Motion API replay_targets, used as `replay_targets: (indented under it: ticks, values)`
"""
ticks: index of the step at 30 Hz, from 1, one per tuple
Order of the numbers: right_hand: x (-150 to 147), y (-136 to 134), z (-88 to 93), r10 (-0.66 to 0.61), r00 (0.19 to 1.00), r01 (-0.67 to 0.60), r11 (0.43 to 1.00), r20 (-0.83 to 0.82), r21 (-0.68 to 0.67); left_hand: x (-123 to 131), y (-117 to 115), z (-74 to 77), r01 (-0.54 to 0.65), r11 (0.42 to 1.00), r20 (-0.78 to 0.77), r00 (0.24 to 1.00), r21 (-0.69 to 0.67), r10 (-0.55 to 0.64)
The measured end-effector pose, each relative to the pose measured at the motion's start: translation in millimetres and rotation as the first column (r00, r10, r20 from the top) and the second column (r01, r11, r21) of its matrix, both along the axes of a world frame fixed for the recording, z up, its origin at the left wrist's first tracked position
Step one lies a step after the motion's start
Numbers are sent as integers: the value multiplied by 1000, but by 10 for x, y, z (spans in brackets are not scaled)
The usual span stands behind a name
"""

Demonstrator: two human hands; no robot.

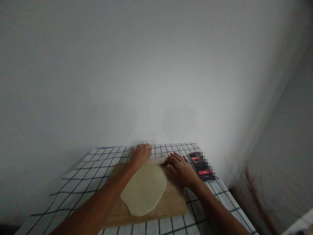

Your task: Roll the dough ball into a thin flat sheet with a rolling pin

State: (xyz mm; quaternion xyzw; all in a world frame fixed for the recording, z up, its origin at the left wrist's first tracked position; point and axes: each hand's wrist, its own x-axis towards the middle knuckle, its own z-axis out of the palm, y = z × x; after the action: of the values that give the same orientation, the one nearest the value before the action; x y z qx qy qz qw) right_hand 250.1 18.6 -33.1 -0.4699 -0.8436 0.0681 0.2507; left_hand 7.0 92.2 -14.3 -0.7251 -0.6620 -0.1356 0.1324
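Note:
A pale wooden rolling pin (157, 160) lies across the far edge of a flat sheet of dough (145, 191). My left hand (141, 154) is over the pin's left end, its fingers bent down on the far side. At the right end, my right hand (181, 168) has the pin between its thumb and loosely curved fingers. Both pin ends are hidden under the hands. The dough is roughly oval, with an uneven near-left edge, and rests on a wooden board (177, 205).
A white tablecloth (83, 179) with a dark grid covers the table. To the right of my right hand lies a phone (204, 168) with its screen lit, partly pixelated. A pale wall (156, 81) rises behind the table's far edge. Something brownish at lower right is blurred.

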Motion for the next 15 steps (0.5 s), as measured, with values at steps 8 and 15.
replay_targets:
  ticks: [8, 15]
  values:
    - [-49, -34, 11, -4, 1000, 3, 1000, -14, -13, 20, -453, -88, 85, 996, -30, 996, 26, -84]
    - [-73, -164, 147, -20, 1000, 20, 1000, -4, 24, 27, -1060, -306, 180, 979, -50, 983, 96, -176]
